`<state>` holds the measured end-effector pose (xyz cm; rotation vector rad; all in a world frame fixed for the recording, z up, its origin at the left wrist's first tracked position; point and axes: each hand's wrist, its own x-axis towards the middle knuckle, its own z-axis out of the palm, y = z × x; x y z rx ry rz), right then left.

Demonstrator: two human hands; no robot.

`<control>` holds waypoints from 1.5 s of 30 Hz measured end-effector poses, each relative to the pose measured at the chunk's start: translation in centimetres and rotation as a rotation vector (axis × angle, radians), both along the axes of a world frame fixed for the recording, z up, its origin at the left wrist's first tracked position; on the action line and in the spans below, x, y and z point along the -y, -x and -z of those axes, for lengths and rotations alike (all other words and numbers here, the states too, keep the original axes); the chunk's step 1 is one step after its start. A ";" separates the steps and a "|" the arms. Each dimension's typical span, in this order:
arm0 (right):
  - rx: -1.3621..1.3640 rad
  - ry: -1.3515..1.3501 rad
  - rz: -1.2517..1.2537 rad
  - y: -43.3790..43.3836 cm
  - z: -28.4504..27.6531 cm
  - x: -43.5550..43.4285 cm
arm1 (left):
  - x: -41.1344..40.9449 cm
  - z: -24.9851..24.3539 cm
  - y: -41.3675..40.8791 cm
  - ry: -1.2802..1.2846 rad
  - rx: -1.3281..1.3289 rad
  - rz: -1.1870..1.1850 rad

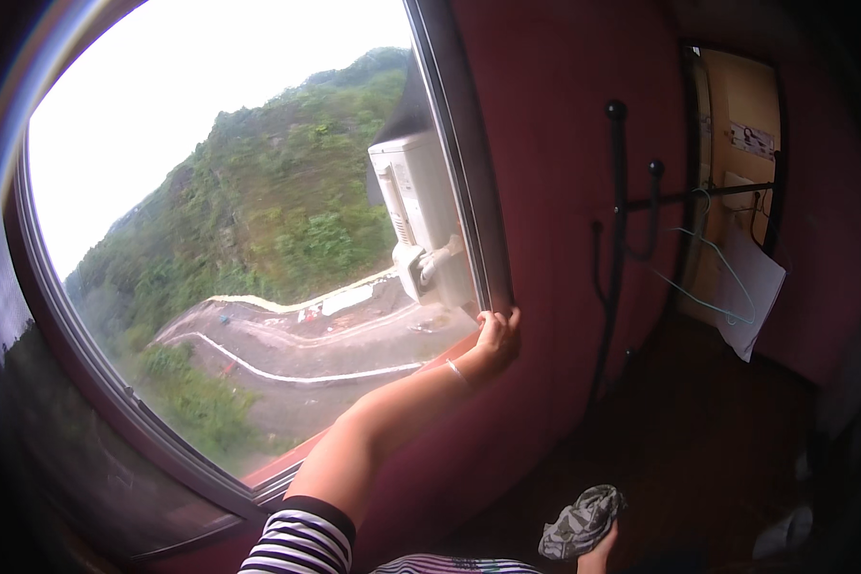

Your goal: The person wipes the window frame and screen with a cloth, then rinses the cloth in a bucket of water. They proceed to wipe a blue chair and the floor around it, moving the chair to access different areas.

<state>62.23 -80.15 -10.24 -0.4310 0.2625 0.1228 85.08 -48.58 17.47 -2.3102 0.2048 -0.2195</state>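
My left hand (499, 336) rests at the lower right corner of the window frame (466, 165), its fingers curled against the frame's edge. A thin bracelet circles that wrist, and the arm stretches across the sill. Low in the view, my right hand (600, 549) holds a crumpled, patterned grey cloth (581, 522). The cloth hides most of its fingers. Through the window opening, a white air-conditioner outdoor unit (423, 186) shows close to the frame, with a hillside and a curving road beyond.
A black coat stand (617, 215) with knobbed hooks stands by the dark red wall (545, 143). A pale green wire hanger (717, 276) hangs from a dark bar, near a white sheet (750, 294). Behind them is a framed opening or mirror (735, 107). Dark floor lies below.
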 end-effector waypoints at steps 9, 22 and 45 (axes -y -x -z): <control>-0.091 0.013 -0.003 0.7 -4.5 -0.8 | -3.1 2.6 -0.1 -0.023 0.210 0.277; 0.068 0.083 -0.015 0.3 -4.7 -4.7 | 0.6 0.8 -2.1 -0.138 0.039 0.011; 0.428 0.280 -0.179 -13.1 -18.1 -16.9 | -7.4 -0.7 19.2 0.819 0.653 0.208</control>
